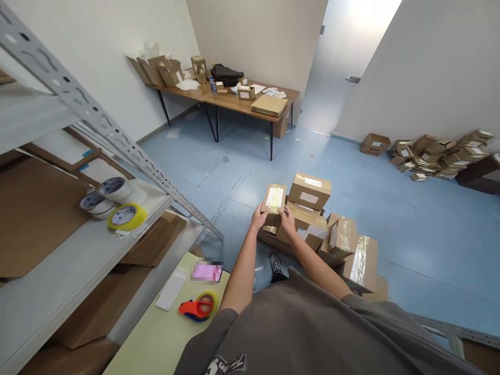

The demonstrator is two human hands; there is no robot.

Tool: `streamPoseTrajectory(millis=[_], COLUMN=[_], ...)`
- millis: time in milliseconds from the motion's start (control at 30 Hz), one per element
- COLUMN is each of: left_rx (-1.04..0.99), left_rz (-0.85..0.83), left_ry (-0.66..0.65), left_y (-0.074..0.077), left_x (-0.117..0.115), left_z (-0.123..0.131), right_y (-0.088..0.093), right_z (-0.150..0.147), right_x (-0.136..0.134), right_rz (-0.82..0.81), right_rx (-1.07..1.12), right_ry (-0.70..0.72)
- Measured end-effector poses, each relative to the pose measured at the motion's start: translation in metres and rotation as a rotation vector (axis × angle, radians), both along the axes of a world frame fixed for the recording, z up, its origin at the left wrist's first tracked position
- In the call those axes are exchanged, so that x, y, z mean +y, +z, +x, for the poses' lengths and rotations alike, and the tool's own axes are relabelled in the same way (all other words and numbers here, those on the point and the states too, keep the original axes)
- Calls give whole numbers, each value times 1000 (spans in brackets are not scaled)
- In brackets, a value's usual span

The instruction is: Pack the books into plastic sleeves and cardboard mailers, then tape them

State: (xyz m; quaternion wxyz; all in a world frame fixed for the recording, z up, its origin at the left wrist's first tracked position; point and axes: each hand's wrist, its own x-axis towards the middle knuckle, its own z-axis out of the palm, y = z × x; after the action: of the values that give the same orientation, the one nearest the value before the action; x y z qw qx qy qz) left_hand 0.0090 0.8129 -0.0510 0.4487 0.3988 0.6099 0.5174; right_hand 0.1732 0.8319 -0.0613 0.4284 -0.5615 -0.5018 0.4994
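Note:
Between my two hands is a small cardboard box (275,198) with a white label and a strip of clear tape across its top. My left hand (258,217) grips its left side, and my right hand (288,219) grips its right side near the front. Just beyond and to the right, a taped carton (310,191) sits on top of a pile of packed boxes. A larger carton (310,221) in that pile lies beside my right hand. The fingers under the box are partly hidden.
More taped boxes (361,263) stand to the right. On the left are a metal shelf (101,250) with tape rolls (127,216) and a pale table (144,333) bearing a red tape dispenser (197,308) and a phone (207,271). A wooden table (230,107) stands at the back; boxes (441,153) lie along the right wall.

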Motion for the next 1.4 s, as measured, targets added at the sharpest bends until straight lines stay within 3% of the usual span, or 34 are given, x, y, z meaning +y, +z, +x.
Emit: streamPoseTrajectory(millis=[100, 200, 333, 500, 733, 900, 1033, 1200, 1400], left_rx=[-11, 68, 162, 158, 159, 157, 143, 122, 138], left_rz=[-67, -162, -196, -143, -71, -39, -5, 13, 17], left_ry=[-35, 29, 119, 201, 329, 501, 693, 957, 1158], left_y=[-2, 1, 4, 5, 13, 20, 29, 35, 32], left_x=[49, 94, 133, 137, 99, 32, -52, -195, -399], left_z=[2, 2, -5, -15, -36, -62, -88, -111, -111], right_y=[-3, 0, 9, 20, 26, 27, 33, 39, 42], right_z=[3, 14, 32, 25, -29, -77, -123, -175, -211], right_x=[48, 93, 135, 157, 149, 115, 58, -52, -234], right_rz=[-16, -50, -95, -31, 46, 109, 151, 212, 275], right_rx=[-11, -103, -89, -6, -29, -11, -11, -9, 50], right_ry=[-3, -50, -113, -68, 184, 389, 598, 855, 1065])
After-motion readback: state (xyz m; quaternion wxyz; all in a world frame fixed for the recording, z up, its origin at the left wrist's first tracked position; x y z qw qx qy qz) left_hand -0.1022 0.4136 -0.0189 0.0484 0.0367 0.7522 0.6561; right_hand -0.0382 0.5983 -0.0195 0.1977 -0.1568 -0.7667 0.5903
